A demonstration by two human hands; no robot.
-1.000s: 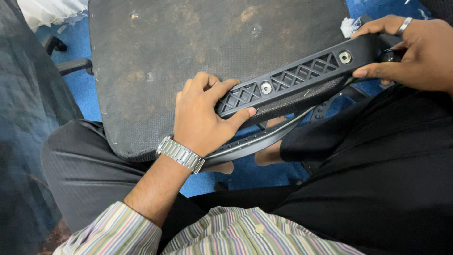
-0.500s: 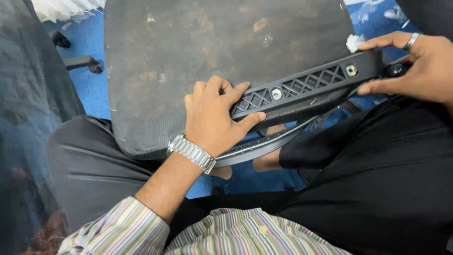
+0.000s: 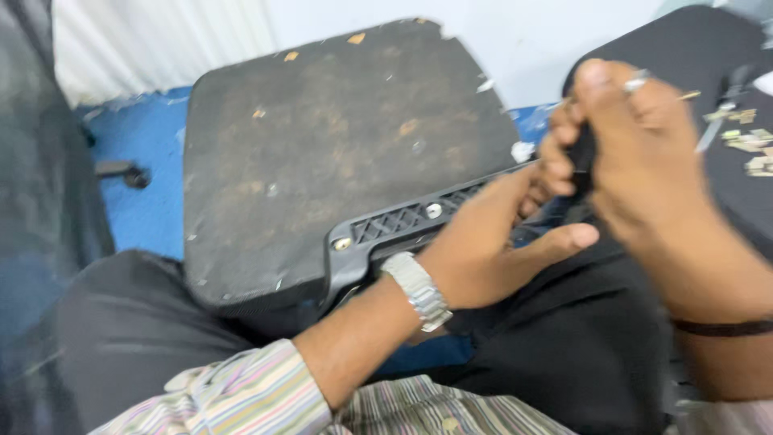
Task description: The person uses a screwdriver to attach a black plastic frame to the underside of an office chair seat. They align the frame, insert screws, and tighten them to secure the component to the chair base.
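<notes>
Your fingers [image 3: 555, 165] on the right hand [image 3: 636, 153] curl closed around the far end of the long black plastic armrest bracket [image 3: 403, 221] — the exact contact is blurred, but the grip wraps the dark part at the top right of the view. A ring shows on one finger, and a thin dark band sits on that wrist. Your left hand [image 3: 491, 242] lies over the middle of the same bracket, thumb stretched out to the right, fingers folded down over the bracket's far edge; whether they clamp it or merely rest on it cannot be told. A metal-link wristwatch [image 3: 419, 290] sits on the left wrist, above a striped shirt cuff [image 3: 258, 391].

The bracket runs diagonally across your lap, its near end with a lattice-ribbed face and two silver screw heads exposed to the left of the left hand. It lies against the front edge of the worn dark grey seat pad [image 3: 322, 153], which rests tilted on your left knee — its surface scuffed and spotted. Blue floor [image 3: 145, 193] shows beyond the pad. Small pale parts [image 3: 749, 145] lie on a dark surface at the far right.
</notes>
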